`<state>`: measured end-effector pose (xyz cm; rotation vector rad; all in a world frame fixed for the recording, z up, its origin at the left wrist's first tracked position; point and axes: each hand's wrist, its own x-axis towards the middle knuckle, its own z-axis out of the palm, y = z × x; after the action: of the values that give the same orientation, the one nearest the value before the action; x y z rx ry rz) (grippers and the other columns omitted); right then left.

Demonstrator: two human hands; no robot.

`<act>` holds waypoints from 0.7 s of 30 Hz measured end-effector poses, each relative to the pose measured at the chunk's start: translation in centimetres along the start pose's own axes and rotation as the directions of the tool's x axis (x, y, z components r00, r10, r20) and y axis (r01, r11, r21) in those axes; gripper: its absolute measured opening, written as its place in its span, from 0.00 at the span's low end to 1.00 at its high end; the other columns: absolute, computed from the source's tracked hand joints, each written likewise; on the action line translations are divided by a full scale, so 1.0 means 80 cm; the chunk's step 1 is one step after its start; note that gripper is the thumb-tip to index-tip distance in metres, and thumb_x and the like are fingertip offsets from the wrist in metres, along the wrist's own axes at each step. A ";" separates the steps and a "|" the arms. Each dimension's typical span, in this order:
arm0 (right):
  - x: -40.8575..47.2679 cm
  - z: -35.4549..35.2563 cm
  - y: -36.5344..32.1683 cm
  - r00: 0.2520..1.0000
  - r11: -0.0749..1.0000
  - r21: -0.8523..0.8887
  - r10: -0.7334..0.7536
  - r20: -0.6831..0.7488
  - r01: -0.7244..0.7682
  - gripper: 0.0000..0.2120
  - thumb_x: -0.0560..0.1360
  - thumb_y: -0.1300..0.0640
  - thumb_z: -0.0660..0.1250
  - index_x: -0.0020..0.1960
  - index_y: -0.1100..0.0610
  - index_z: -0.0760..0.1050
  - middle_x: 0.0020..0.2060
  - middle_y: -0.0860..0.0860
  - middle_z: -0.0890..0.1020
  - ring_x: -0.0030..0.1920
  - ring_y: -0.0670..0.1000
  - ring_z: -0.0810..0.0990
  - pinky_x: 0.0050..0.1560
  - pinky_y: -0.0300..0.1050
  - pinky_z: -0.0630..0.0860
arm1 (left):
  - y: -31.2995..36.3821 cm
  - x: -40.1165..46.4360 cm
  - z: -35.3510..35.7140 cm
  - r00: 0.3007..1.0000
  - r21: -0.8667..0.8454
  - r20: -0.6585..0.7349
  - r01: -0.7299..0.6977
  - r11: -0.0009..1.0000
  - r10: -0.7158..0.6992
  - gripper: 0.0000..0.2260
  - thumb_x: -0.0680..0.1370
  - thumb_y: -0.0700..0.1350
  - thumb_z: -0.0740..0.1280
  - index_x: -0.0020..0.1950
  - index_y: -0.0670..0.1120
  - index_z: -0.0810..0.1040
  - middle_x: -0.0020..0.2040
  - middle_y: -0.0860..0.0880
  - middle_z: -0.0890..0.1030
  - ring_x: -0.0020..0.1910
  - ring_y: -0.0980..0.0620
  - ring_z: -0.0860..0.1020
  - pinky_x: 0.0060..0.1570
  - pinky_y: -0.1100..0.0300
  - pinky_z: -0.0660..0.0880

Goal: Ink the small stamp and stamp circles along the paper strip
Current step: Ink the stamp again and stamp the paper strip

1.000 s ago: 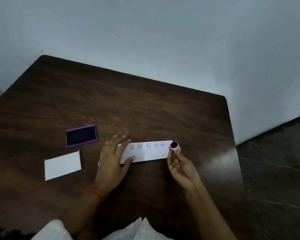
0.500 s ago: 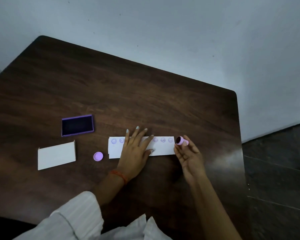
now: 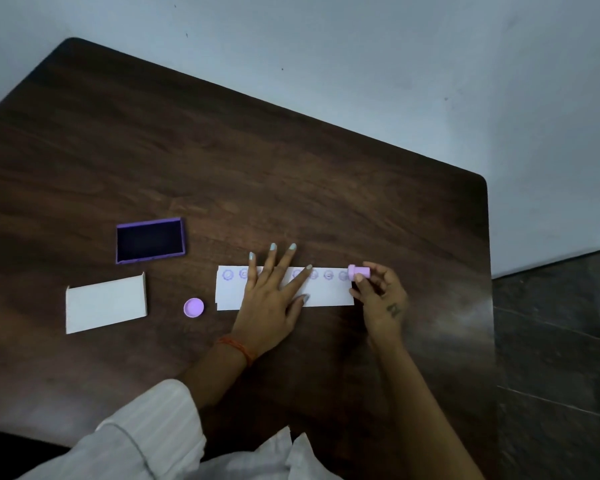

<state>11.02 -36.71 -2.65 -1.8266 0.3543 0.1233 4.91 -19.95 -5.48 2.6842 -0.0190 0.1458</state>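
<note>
A white paper strip lies on the dark wooden table, with several purple stamped circles along its far edge. My left hand presses flat on the middle of the strip, fingers spread, hiding some circles. My right hand pinches the small pink stamp at the strip's right end, the stamp lying sideways with its face toward the paper. The open purple ink pad sits to the far left of the strip.
A small round purple cap lies just left of the strip. A white lid or card rests at the left, below the ink pad. The table's right edge runs close to my right hand; dark floor lies beyond.
My left hand has slid right along the strip, uncovering the left circles and the purple cap. My right hand has turned the stamp from face-up to sideways at the strip's right end.
</note>
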 end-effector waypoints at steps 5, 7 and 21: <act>-0.002 0.002 -0.001 0.998 0.996 -0.072 -0.055 0.007 0.056 0.10 0.72 0.63 0.70 0.52 0.55 0.77 0.50 0.56 0.83 0.52 0.54 0.82 0.53 0.59 0.80 | 0.001 0.000 0.001 1.000 0.016 0.014 0.008 1.000 -0.009 0.22 0.78 0.52 0.59 0.72 0.54 0.62 0.77 0.44 0.56 0.76 0.40 0.49 0.72 0.40 0.40; -0.003 0.003 -0.003 0.995 0.987 -0.130 -0.096 0.012 0.097 0.10 0.72 0.63 0.70 0.53 0.56 0.77 0.50 0.55 0.83 0.53 0.54 0.82 0.54 0.59 0.80 | 0.001 0.001 0.001 1.000 0.016 0.016 0.007 1.000 -0.008 0.23 0.78 0.52 0.60 0.72 0.54 0.62 0.77 0.44 0.56 0.76 0.40 0.49 0.72 0.40 0.41; -0.010 0.011 -0.014 0.927 0.784 -0.500 -0.354 0.126 0.367 0.07 0.75 0.62 0.66 0.52 0.60 0.79 0.47 0.55 0.84 0.49 0.52 0.81 0.51 0.54 0.80 | -0.001 0.000 0.003 0.999 0.020 0.030 0.018 1.000 -0.019 0.23 0.77 0.52 0.60 0.72 0.55 0.62 0.77 0.44 0.56 0.76 0.41 0.48 0.71 0.41 0.40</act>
<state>10.67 -35.43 -1.63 -2.3940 -0.0711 -0.0335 4.96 -19.96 -5.75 2.7057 -0.0020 0.1007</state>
